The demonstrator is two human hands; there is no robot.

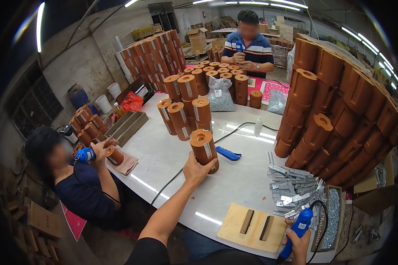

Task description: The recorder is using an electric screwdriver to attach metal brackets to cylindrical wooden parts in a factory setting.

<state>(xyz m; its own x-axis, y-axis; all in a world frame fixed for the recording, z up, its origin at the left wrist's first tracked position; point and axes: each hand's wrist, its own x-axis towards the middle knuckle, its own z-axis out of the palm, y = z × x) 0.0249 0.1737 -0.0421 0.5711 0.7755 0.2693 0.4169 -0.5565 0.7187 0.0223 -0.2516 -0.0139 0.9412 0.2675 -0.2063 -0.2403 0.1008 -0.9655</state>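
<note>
My left hand (196, 170) is wrapped round the lower part of a reddish-brown wooden cylinder (203, 146), which stands upright over the white table. The cylinder has a hole in its top and a silver metal strip on its side. At the lower right, my right hand (299, 243) grips a blue electric screwdriver (302, 222) with a black cord. Beside that hand lies a pale board (233, 220) with two dark wooden strips (247, 221) on it. A heap of silver metal strips (292, 187) lies just beyond the screwdriver.
Brown cylinders (200, 110) stand stacked ahead, with a tall wall of them (327, 110) at right. A tray of small screws (331, 221) sits right of the screwdriver. A blue tool (228, 153) and a cord cross the middle. Co-workers (248, 44) sit ahead and left, holding blue screwdrivers.
</note>
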